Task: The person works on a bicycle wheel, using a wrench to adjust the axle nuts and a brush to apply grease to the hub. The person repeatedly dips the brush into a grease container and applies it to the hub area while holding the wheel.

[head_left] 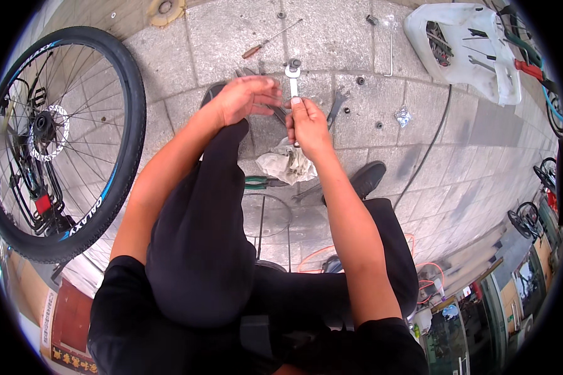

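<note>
My right hand point(309, 128) is closed round the shank of a silver wrench point(294, 84), thumb along it, with the jaw end pointing away from me. At that jaw sits a small dark metal piece point(294, 64); whether the jaw grips it or it lies behind on the ground, I cannot tell. Just left of the wrench, my left hand point(249, 99) is held with fingers stretched out, slightly blurred, and nothing shows in it. Under my hands lie a crumpled whitish rag point(288, 165), green-handled pliers point(263, 182) and a second wrench point(338, 107). Dark tools behind my left hand are partly hidden.
A bicycle wheel point(139, 103) with a disc rotor stands close on the left. Ahead lie a screwdriver point(253, 51) and a thin L-shaped rod point(391, 56). A cut white plastic container point(507, 75) holds tools at the far right. Several small metal parts dot the paving.
</note>
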`<act>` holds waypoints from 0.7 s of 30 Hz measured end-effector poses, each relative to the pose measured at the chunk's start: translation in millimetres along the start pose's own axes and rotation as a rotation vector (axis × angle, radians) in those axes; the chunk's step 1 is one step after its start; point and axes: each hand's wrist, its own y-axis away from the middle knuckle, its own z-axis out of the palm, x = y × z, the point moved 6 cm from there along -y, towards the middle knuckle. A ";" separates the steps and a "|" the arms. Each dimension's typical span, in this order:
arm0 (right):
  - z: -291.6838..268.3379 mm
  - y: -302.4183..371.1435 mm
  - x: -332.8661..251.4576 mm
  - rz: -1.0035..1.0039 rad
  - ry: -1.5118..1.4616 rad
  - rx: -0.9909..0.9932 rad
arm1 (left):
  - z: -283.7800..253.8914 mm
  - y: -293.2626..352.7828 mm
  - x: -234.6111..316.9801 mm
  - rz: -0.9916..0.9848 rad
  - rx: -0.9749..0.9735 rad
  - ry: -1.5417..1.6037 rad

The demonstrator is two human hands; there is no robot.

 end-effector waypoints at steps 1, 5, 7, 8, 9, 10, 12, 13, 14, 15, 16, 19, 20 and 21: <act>2.7 -0.4 1.6 -0.014 -0.022 -0.002 | -1.1 6.0 -3.5 0.019 0.024 -0.040; -0.8 8.4 16.7 -0.022 -0.023 0.019 | -14.1 15.1 13.1 0.358 0.207 -0.336; -5.4 3.9 18.8 -0.122 0.172 0.021 | 20.3 29.7 53.0 0.696 0.217 -0.610; -6.9 1.3 15.4 -0.209 0.315 0.004 | 41.8 34.9 70.9 0.823 0.189 -0.826; -7.8 0.5 6.0 -0.217 0.444 0.016 | 60.5 37.0 82.1 0.927 0.149 -1.036; -11.6 0.6 6.9 -0.270 0.524 0.000 | 63.2 31.1 79.0 0.804 0.154 -1.041; -18.1 -1.0 4.1 -0.123 0.317 -0.032 | 59.7 15.7 75.1 0.731 0.139 -0.868; -24.5 -6.8 2.9 -0.148 0.356 -0.028 | 56.5 12.7 77.3 0.751 0.179 -0.884; -31.6 -14.6 2.4 -0.173 0.395 -0.024 | 52.3 11.5 80.2 0.772 0.219 -0.899; -37.1 -10.5 4.2 -0.181 0.438 -0.022 | 49.7 15.9 77.8 0.777 0.258 -0.906; -45.6 -4.8 2.2 -0.175 0.429 -0.013 | 41.0 10.6 71.3 0.631 0.231 -0.682; -81.2 27.8 30.5 -0.020 0.186 0.168 | 38.1 17.4 68.7 0.565 0.253 -0.737; -97.4 35.5 52.9 -0.007 0.070 0.259 | 36.6 16.6 65.2 0.517 0.201 -0.714; -115.1 40.6 80.4 0.005 -0.051 0.356 | 39.1 17.4 66.7 0.538 0.199 -0.696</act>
